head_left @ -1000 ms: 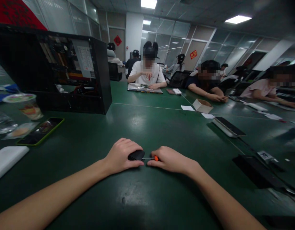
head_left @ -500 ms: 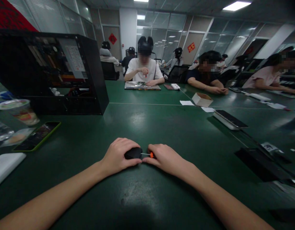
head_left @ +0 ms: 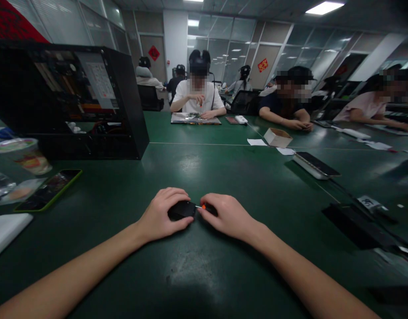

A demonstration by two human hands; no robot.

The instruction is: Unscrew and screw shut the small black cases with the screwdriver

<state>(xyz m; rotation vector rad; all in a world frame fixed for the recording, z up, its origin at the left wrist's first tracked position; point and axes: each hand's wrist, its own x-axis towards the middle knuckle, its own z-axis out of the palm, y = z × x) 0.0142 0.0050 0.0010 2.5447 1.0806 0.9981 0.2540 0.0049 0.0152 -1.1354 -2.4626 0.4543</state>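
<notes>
My left hand (head_left: 164, 212) is closed around a black computer mouse (head_left: 182, 210), thumb along the near side and fingers over the far side. In my right hand (head_left: 226, 213) is a small screwdriver (head_left: 209, 207) with a black and orange handle, held between thumb and fingers. Its thin metal shaft points left, and the tip meets the mouse's right end; whether it sits in a hole is too small to tell. Both hands stay low over the green table (head_left: 190, 274), close together.
An open black computer case (head_left: 131, 102) stands at the back left. Before it are a plastic cup (head_left: 38, 159), a phone (head_left: 49, 190) and a white object (head_left: 8, 230). A small open box (head_left: 277, 138), a dark-topped device (head_left: 317, 165) and cables lie right. Several people sit around the table.
The screwdriver and right hand have come nearer the mouse, so less shaft shows between them. The mouse has turned slightly in my left hand.
</notes>
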